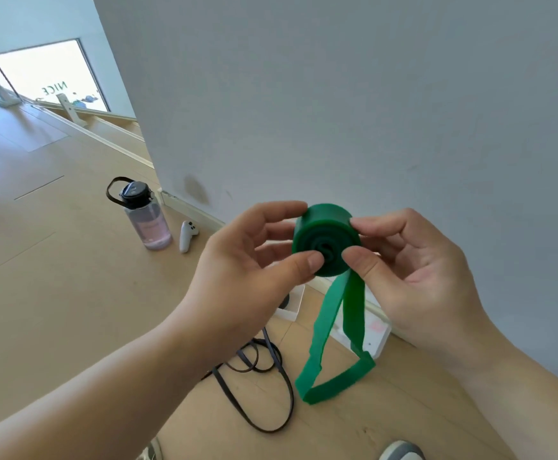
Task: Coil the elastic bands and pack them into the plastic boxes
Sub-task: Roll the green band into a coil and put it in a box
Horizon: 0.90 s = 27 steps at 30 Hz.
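Note:
A wide green elastic band (327, 227) is rolled into a thick coil held up in front of the wall. Its loose end hangs down as a loop reaching near the floor. My left hand (247, 260) pinches the coil from the left, thumb on its front face and fingers over the top. My right hand (413, 270) pinches it from the right, thumb on the front face. A thin black elastic band (271, 386) lies loosely tangled on the wooden floor below. A clear plastic box (378, 330) stands against the wall, mostly hidden behind the green band and my hands.
A clear water bottle (146, 217) with a black lid stands on the floor by the wall corner, with a white controller (187, 235) beside it. The grey wall (370, 94) rises right behind my hands. Shoe tips show at the bottom edge.

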{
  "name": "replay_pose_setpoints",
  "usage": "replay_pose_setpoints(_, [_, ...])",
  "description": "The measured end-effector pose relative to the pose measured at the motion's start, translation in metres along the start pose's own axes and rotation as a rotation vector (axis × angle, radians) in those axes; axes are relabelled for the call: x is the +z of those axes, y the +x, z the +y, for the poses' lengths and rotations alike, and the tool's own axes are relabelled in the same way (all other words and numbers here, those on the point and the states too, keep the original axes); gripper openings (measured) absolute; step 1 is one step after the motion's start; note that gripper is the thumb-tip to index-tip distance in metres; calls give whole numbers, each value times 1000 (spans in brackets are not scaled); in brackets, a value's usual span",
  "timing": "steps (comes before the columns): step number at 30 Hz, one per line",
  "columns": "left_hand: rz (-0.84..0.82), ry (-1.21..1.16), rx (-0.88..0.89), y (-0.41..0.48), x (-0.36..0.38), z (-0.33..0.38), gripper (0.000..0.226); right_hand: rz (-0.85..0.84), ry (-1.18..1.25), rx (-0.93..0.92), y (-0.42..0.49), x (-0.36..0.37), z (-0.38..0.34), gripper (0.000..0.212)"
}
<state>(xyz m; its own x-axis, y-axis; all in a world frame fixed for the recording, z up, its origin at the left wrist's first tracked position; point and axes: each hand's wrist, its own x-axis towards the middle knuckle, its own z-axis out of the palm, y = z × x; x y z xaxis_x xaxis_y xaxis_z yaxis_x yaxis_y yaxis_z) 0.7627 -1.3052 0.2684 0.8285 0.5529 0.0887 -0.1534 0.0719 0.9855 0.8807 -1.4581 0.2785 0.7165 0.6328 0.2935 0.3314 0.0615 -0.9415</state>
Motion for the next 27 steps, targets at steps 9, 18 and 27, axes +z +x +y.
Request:
replay_pose_setpoints(9, [-122, 747, 251, 3, -8, -8, 50, -168, -508, -293, 3, -4, 8, 19])
replay_pose_setpoints(18, [-75, 418, 25, 7, -14, 6, 51, 22, -29, 80, 7, -9, 4, 29])
replay_pose_setpoints(27, [-72, 52, -90, 1, -2, -7, 37, -26, -1, 44, 7, -5, 4, 30])
